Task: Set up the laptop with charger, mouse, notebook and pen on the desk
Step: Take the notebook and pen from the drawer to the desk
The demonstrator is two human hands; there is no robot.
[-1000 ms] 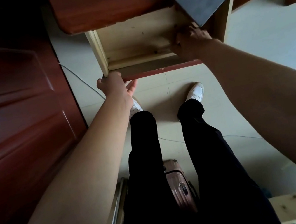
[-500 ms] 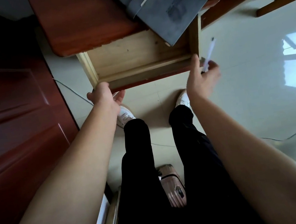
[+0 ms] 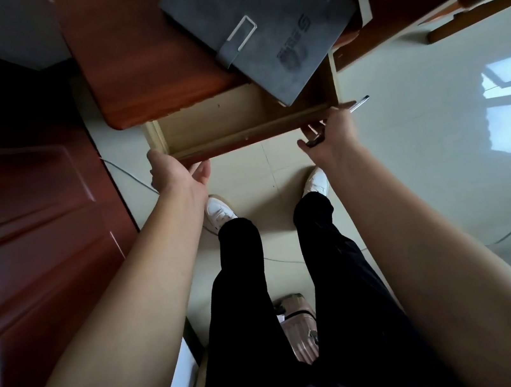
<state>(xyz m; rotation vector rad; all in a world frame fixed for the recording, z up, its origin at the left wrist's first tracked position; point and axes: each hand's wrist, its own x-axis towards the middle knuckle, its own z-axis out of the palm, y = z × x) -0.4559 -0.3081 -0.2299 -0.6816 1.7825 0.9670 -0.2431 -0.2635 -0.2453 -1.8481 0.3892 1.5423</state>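
Notebook [image 3: 265, 29] lies on the desk [image 3: 139, 61] at about 12 o'clock, its near corner jutting over the open drawer [image 3: 230, 127]. That overhang is the risk: if both hands shove the drawer shut, a jolt to the desk could tip the notebook off the edge, I judge. The right hand [image 3: 328, 135], at 1 o'clock, presses the drawer front with the pen [image 3: 358, 103] pinched in its fingers; the pen sticks out past the drawer's corner and could catch or slip loose. The left hand [image 3: 174, 172], at 11 o'clock, is spread loose against the drawer's left corner, gripping nothing. Uneven pushing could skew the drawer and jam it. No laptop, charger or mouse is visible.
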